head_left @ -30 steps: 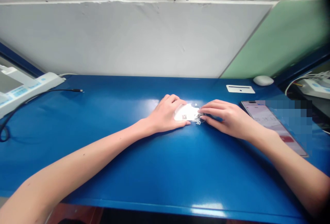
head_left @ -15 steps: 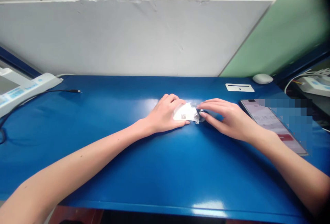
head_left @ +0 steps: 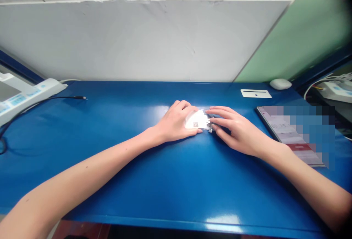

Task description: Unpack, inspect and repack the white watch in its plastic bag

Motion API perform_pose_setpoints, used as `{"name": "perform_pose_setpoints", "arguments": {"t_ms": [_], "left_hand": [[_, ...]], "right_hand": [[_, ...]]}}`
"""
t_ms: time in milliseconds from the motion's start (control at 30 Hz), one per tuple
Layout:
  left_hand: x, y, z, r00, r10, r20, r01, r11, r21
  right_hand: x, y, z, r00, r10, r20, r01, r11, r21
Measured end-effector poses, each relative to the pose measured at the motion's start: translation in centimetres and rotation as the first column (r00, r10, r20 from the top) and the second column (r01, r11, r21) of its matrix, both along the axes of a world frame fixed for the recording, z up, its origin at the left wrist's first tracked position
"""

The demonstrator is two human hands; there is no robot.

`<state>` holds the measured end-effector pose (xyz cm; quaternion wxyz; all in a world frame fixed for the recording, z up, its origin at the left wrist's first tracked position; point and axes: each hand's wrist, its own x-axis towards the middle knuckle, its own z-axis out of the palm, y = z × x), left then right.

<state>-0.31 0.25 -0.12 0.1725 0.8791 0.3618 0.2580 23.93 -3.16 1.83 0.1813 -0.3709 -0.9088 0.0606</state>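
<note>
A small clear plastic packet (head_left: 198,120) lies on the blue table, with a glaring white label and a dark square code on it. My left hand (head_left: 177,121) is closed around its left end, thumb along the near edge and fingers along the far side. At the packet's right end are small shiny bits (head_left: 210,130), too small to name. My right hand (head_left: 238,129) has its fingers spread, and the fingertips reach that right end, touching or just over it. Nothing shows gripped between those fingers.
A phone (head_left: 294,136) with a partly blurred screen lies beside my right forearm. Behind it are a white slotted card (head_left: 256,93) and a white rounded case (head_left: 280,84). At left are a white power strip (head_left: 35,94) and a black cable (head_left: 60,97). A grey wall panel (head_left: 123,41) stands behind.
The thumb and fingers of my right hand have come apart from a near pinch and spread at the packet's right end. My left hand and the packet have stayed put.
</note>
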Motion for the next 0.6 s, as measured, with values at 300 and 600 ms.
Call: {"name": "perform_pose_setpoints", "arguments": {"t_ms": [300, 600], "left_hand": [[0.0, 0.0, 0.1, 0.999, -0.022, 0.025, 0.021, 1.000, 0.011], [0.3, -0.3, 0.6, 0.961, -0.107, -0.256, 0.114, 0.993, 0.013]], "right_hand": [[-1.1, -0.8, -0.3, 0.995, -0.050, -0.084, 0.040, 0.992, -0.117], [-0.9, -0.6, -0.4, 0.998, -0.041, -0.049, 0.035, 0.993, -0.116]]}}
